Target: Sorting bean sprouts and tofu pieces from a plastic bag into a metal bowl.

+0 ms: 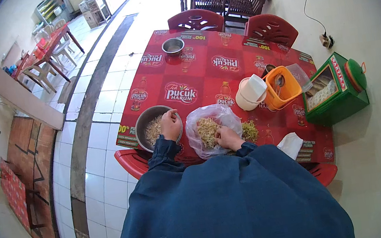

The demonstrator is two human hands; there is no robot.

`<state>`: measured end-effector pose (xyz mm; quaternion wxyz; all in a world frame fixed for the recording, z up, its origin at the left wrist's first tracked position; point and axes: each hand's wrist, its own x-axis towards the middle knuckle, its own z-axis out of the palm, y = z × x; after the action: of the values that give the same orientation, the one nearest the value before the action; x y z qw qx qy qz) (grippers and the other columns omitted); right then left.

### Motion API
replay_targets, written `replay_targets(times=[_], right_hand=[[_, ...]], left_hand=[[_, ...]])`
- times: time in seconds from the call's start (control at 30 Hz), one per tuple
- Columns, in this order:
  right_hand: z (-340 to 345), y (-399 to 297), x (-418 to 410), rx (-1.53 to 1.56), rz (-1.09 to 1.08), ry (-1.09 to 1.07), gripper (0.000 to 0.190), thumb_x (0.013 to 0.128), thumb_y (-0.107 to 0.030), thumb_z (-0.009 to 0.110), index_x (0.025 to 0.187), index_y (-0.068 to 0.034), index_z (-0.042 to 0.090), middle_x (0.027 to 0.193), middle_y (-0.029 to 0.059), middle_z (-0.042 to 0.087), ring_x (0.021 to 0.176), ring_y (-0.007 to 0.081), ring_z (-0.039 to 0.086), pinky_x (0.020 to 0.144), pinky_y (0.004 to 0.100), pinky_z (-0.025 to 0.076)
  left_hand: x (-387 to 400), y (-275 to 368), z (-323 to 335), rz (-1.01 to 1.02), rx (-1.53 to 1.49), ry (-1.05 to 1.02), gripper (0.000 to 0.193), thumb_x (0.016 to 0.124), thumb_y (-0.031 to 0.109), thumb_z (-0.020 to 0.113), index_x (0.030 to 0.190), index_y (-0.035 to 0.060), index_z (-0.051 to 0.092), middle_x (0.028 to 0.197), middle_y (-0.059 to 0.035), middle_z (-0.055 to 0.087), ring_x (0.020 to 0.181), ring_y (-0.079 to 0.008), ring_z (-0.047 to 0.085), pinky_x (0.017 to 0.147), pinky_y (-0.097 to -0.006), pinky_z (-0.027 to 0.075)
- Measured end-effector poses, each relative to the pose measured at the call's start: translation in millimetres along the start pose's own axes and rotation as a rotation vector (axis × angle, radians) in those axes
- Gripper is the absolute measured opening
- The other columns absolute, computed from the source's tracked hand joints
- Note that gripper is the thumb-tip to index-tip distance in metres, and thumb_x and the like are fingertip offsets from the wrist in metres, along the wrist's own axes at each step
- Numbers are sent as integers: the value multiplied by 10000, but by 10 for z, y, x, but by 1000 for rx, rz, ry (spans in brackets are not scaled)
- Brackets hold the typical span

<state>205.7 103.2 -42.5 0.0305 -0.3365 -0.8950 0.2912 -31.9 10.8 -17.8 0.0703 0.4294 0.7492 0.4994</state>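
A round metal pot (138,126) on the left holds pale bean sprouts (154,128). Over its right side is my left hand (171,125), fingers curled; whether they hold anything is hidden. To the pot's right, an open clear plastic bag (196,143) contains more bean sprouts (207,131). My right hand (228,138) reaches over the bag's near right side, its fingertips closed on sprouts at the edge of the heap. Just right of the bag lies a small pile of greenish-yellow sprout scraps (250,131), directly on the table cover.
The red printed table cover (198,70) bears a small metal bowl (173,46), cream plastic containers (248,94), an orange utensil holder (283,87), a green cracker tin (335,93) and white paper (291,145). Red plastic chairs (196,20) stand around it; a wall (379,136) borders the right side.
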Motion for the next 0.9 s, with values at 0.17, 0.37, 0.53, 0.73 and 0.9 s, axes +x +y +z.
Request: replay_targets(times=[0.17,0.37,0.53,0.73,0.9], right_hand=[[-24,56,-12,255,82,56,174,700,-175,694,782,-36,632,724,90,624,659,210,592,604,342,464],[-204,-129,-14,731,292,-25,174,774,-210,666,803,-40,634,695,1,600,613,94,546,525,256,424],[-249,-169,-10,1186,421,-166,136,826,-172,621,928,-82,609,755,-16,593,628,82,533,545,237,409],[-411,-380,-68,1298,452,-192,110,842,-154,595,926,-83,596,781,-19,585,704,92,547,624,259,428],[-416,-434,-52,1311,436,-236,105,839,-158,598,917,-88,591,777,-13,583,678,102,545,602,246,430]], left_hand=[[-42,133,67,-24,-47,-60,214,732,54,581,941,13,604,710,-90,571,622,-203,564,575,-302,452],[-183,246,199,-125,-289,-330,271,760,126,622,1002,3,611,728,-64,607,636,-131,566,583,-271,458],[-266,450,234,-199,-396,-659,284,802,183,632,1027,10,626,825,-55,645,688,-92,564,614,-264,465],[-287,649,168,-183,-453,-749,248,808,189,643,998,28,642,819,-35,639,725,-89,564,649,-249,461],[-282,590,195,-260,-485,-732,294,805,222,652,985,-10,632,835,-66,642,715,-110,565,652,-260,458]])
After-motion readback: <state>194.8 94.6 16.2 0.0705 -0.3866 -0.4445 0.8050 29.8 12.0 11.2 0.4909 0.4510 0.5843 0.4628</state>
